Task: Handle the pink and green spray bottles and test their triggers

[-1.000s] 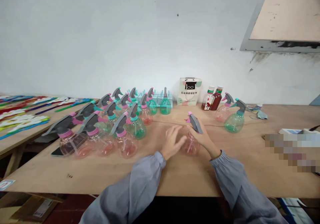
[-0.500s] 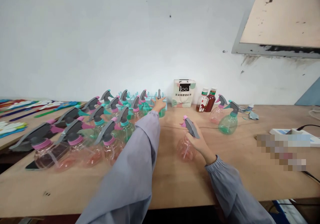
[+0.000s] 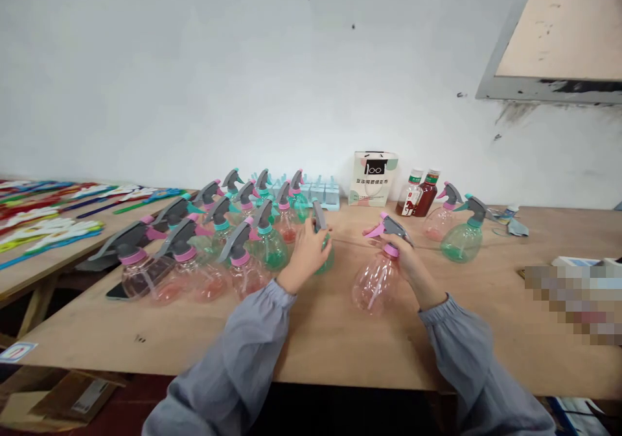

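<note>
My left hand (image 3: pixel 308 251) is closed around the grey head of a green spray bottle (image 3: pixel 328 262), partly hidden behind my fingers. To its right, my right hand (image 3: pixel 413 264) grips a pink spray bottle (image 3: pixel 374 284) at its neck and grey trigger head. That bottle's pink nozzle points left, and its base is on or close to the table. Left of my left hand, several more pink and green spray bottles stand in slanting rows, among them a near pink bottle (image 3: pixel 245 277) and a green bottle (image 3: pixel 272 248) beside my wrist.
At the back stand a light-blue rack (image 3: pixel 328 196), a paper bag (image 3: pixel 372 180) and two sauce bottles (image 3: pixel 422 193). Another green spray bottle (image 3: pixel 462 238) and a pink one (image 3: pixel 441 219) are at the right. Colourful sticks (image 3: pixel 72 229) cover the left table. A phone (image 3: pixel 121 291) lies near the bottles.
My left hand has come back toward me from the far end of the rows with the green spray bottle. My right hand stays on the pink one. The view has shifted left.
</note>
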A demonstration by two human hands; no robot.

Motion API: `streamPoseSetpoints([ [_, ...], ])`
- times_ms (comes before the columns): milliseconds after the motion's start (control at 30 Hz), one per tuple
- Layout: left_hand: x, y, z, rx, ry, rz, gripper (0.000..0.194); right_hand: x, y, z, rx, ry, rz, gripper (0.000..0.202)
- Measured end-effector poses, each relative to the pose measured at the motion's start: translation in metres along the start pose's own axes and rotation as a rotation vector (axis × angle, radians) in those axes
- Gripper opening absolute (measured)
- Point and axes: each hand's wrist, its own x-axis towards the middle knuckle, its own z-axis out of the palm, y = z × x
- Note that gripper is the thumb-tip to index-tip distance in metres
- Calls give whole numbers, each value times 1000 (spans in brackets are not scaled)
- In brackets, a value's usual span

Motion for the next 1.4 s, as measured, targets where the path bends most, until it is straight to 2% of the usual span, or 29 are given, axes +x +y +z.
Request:
streamPoseSetpoints([
  [100, -30, -1, -8, -104, 36, 48, 30, 3, -23, 12, 113, -86, 145, 27],
  [167, -43, -3, -5, -156, 44, 49, 36, 8, -34, 20, 151, -134, 148, 26],
  [267, -52, -5, 7, -195, -21, 76, 48, 19, -43, 34, 182, -178, 139, 27],
  [400, -53, -11, 17, -253, -105, 97, 56, 30, -43, 49, 268, -214, 63, 31],
  [500, -52, -16, 14, -278, -106, 69, 57, 33, -41, 56, 288, -239, 50, 24],
  [600, -52, -20, 8, -272, -103, 62, 58, 32, -41, 60, 266, -209, 5, 15],
  [700, -52, -22, 6, -268, -118, 85, 57, 31, -43, 60, 262, -183, -27, 14],
  [900, -52, -22, 6, -257, -140, 89, 57, 31, -44, 56, 217, -145, 61, 17],
  [1033, -52, -21, 4, -236, -139, 92, 56, 29, -45, 53, 237, -169, 14, 14],
  [1233, -51, -19, 3, -221, -133, 87, 55, 28, -46, 55, 250, -248, 31, 16],
  [1400, -52, -19, 4, -215, -129, 91, 55, 30, -44, 56, 260, -152, 49, 11],
])
